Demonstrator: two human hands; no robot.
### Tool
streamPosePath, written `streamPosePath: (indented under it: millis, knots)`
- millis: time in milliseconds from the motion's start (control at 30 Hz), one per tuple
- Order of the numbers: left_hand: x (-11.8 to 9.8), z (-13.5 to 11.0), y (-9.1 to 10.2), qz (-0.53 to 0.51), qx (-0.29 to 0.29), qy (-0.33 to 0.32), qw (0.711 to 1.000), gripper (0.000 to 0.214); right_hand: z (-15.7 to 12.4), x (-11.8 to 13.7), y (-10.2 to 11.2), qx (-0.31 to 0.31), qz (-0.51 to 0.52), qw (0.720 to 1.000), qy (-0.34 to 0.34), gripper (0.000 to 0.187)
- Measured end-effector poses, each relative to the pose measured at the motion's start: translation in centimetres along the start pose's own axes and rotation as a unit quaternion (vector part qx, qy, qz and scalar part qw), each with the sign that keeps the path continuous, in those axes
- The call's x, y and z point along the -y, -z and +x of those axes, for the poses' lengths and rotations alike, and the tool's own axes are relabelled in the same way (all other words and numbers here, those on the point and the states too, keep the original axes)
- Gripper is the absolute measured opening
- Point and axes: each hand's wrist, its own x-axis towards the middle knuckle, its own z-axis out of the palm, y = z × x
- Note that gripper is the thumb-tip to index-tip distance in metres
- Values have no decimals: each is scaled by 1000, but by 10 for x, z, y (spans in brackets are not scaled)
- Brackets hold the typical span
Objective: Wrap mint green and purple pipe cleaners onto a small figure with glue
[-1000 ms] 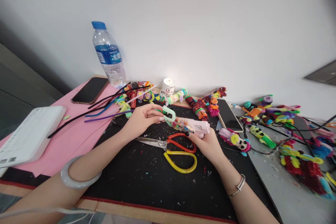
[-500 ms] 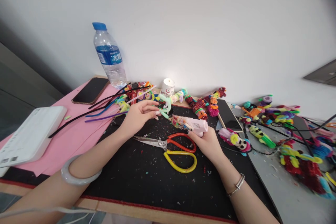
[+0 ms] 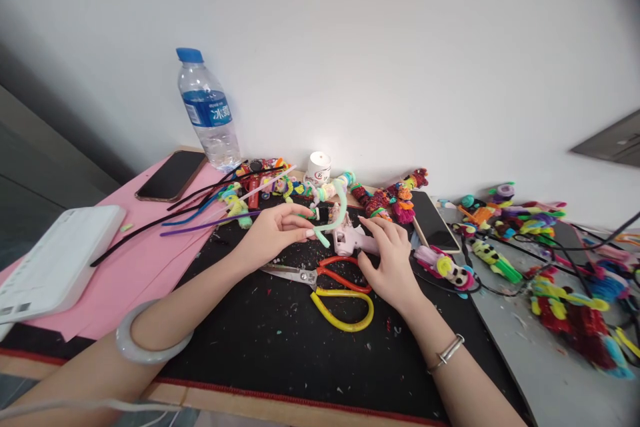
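My left hand (image 3: 273, 233) pinches a curved mint-green pipe cleaner (image 3: 336, 215) just above the black mat (image 3: 280, 340). My right hand (image 3: 393, 260) rests with loosely spread fingers on the back of a pink glue gun (image 3: 350, 238), which lies on the mat. Scissors (image 3: 330, 285) with red and yellow handles lie right in front of both hands. Long loose pipe cleaners (image 3: 200, 208) stretch away to the left of my left hand.
A water bottle (image 3: 207, 113), a phone (image 3: 171, 175) on pink paper (image 3: 125, 260) and a white box (image 3: 53, 263) sit at the left. A small candle cup (image 3: 319, 167) stands by the wall. Finished pipe-cleaner figures (image 3: 565, 280), cables and another phone (image 3: 434, 221) crowd the right.
My right hand has laid the glue gun down on the mat and loosened its grip. My left hand has drawn the green pipe cleaner away from the nozzle.
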Motion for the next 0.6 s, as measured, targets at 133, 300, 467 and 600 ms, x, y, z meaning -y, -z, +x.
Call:
streamPosePath:
  millis: [133,300,467,600]
  knots:
    - [0,-7,-10,44,47,-2,998,30,-6,18,7,-26,134,987,83,45]
    - [3,-14,-19,67,97,5,993,26,-13,32,1,-39,223,971,82,15]
    - [3,-12,-17,38,98,18,994,27,-15,30,-5,-59,261,963,34,11]
    - [3,-9,-14,12,91,29,995,28,-16,27,-6,-48,293,955,15,11]
